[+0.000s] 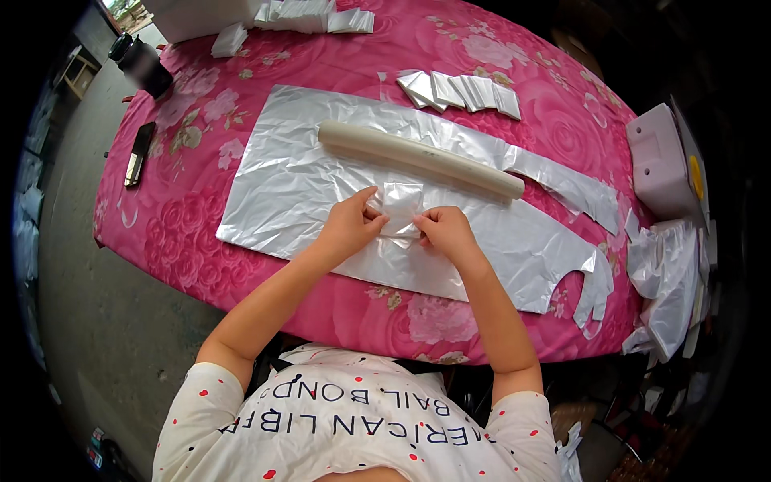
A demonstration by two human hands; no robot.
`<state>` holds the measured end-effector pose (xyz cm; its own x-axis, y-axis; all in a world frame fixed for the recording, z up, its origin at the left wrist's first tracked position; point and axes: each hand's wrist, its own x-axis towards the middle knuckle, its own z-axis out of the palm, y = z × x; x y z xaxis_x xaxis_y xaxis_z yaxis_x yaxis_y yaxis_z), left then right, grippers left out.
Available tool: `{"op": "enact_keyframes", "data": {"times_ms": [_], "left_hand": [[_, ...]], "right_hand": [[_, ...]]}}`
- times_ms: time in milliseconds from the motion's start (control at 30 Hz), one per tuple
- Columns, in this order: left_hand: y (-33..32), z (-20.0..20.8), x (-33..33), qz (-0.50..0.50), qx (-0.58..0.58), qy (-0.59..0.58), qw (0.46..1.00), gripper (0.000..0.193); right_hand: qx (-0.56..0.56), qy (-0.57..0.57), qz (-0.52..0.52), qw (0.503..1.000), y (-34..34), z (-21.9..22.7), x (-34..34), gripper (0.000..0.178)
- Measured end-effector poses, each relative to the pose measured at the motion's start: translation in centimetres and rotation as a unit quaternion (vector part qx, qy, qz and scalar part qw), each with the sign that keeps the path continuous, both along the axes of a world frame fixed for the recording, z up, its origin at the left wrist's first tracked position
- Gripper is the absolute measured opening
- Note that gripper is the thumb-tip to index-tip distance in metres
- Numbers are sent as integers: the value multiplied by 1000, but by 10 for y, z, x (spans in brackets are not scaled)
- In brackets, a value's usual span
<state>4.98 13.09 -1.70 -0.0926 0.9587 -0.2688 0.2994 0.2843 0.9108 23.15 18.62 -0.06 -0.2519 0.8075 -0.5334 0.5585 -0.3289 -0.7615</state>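
Observation:
My left hand [351, 226] and my right hand [450, 231] hold a small folded square of thin, whitish plastic film [403, 199] between them. The left thumb and fingers pinch its left edge, the index finger pointing up beside it. At the lower right edge, the right thumb and fingertips are closed on the film. Beneath both hands lies a large flat stack of silvery-white plastic aprons [277, 173], with curved cut-outs and straps at its right end. A long pale tube [422, 157] rests slantwise across the stack, just beyond the hands.
A pink floral cloth [181, 205] covers the table. Several folded white packets [466, 90] lie beyond the tube, and more packets [297, 14] sit at the far edge. A phone [140, 154] and dark bottle [141, 66] are left; a white box [662, 161] and plastic bags [666, 269] right.

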Motion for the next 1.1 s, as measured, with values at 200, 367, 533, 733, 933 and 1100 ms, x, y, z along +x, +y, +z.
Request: {"op": "enact_keyframes", "data": {"times_ms": [200, 367, 533, 733, 933, 1100], "left_hand": [[0, -9, 11, -123, 336, 316, 878, 64], [2, -25, 31, -189, 255, 399, 860, 86], [5, -33, 32, -197, 258, 401, 857, 97], [4, -33, 34, -194, 267, 408, 851, 100], [-24, -19, 22, -82, 310, 299, 899, 94], [-101, 12, -11, -68, -27, -228, 971, 41]], "right_hand": [[35, -29, 32, 998, 3, -7, 2, 24], [49, -21, 27, 998, 2, -11, 1, 22], [95, -62, 30, 993, -5, -1, -3, 22], [303, -240, 41, 921, -35, -1, 3, 29], [503, -160, 132, 839, -26, 0, -4, 46], [515, -134, 223, 817, 1, -43, -35, 62]]}}
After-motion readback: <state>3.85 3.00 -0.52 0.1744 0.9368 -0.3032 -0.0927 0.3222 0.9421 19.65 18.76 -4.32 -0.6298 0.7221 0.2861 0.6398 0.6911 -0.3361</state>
